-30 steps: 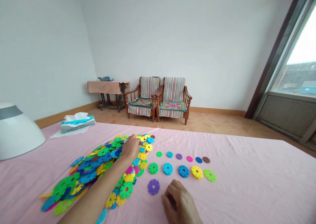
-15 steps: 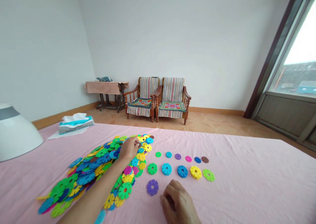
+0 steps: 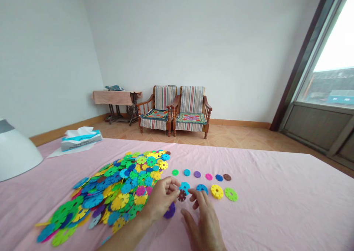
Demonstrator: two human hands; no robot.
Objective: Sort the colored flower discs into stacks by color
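Between the thumb and fingers of my left hand is a brown notched plastic disc, held above the pink cloth. My right hand faces it from the right, thumb and fingers apart, holding nothing. Partly under my left hand lies a purple disc. Behind the hands runs a row of larger discs: a light blue one, a darker blue one, a yellow one and a lime green one. Farther back is a row of small discs, ending in a brown one.
A big heap of mixed coloured discs spreads to the left of my hands. A tissue box and a white, rounded object stand at the table's left. Two wooden armchairs are beyond the table.
My left hand has come from the far part of the heap toward my right hand, bringing a brown disc. My right hand has opened from a loose curl.
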